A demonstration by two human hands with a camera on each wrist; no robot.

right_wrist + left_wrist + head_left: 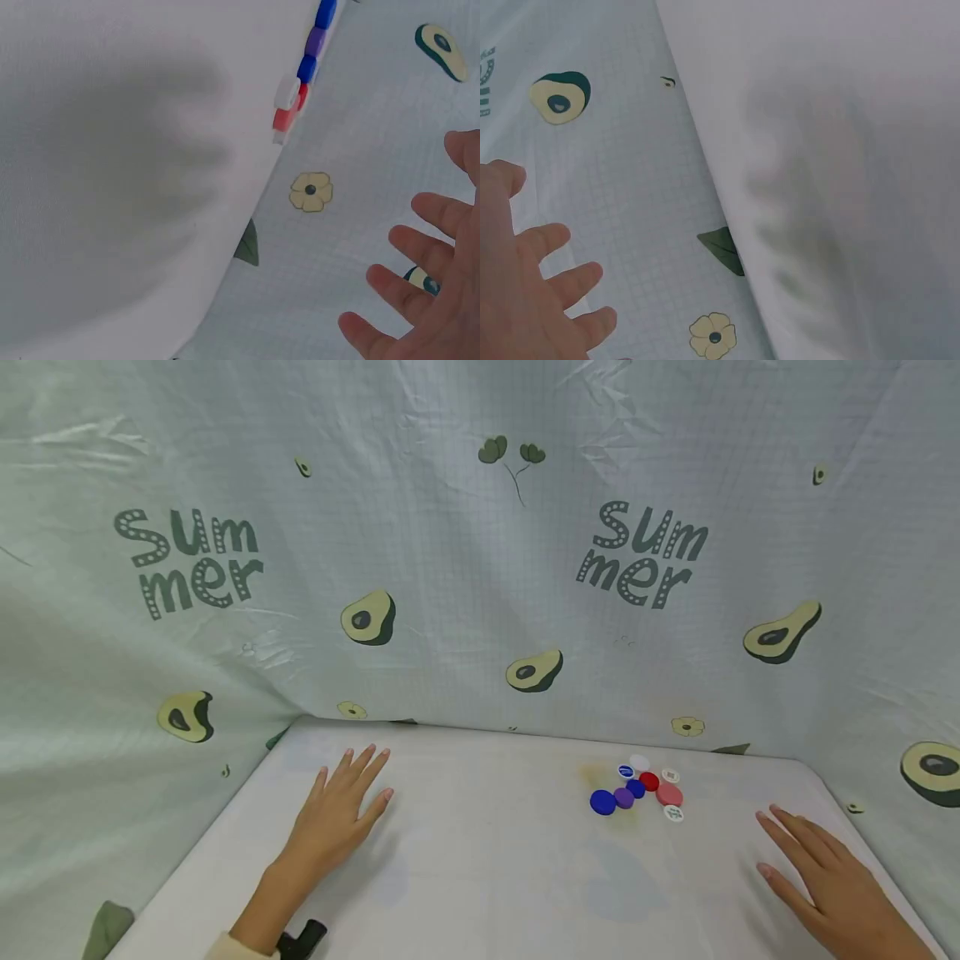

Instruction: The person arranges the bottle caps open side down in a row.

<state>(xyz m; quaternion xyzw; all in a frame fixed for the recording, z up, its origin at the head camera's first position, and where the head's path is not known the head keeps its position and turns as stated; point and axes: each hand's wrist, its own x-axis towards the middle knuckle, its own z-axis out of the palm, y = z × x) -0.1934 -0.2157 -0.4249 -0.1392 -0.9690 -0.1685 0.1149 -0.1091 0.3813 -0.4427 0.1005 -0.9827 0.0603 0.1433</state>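
Note:
Over the left part of the white table my left hand (335, 818) hovers with fingers spread, holding nothing; its shadow falls on the surface. My right hand (828, 877) is at the right side, fingers also extended and nothing in them. Nearest to it lies a cluster of bottle caps at the back right: a large blue cap (602, 802), a purple cap (624, 797), a small blue cap (635, 788), a red cap (648, 782), a pink cap (670, 795) and several white ones, such as a printed white cap (673, 813). In the right wrist view the caps appear edge-on beyond the spread fingers.
The white table (480, 860) ends at a hanging pale curtain (450, 527) printed with avocados and lettering, which encloses the back and both sides. A black strap piece (303, 938) shows by the left wrist. A faint yellowish stain (595, 775) lies beside the caps.

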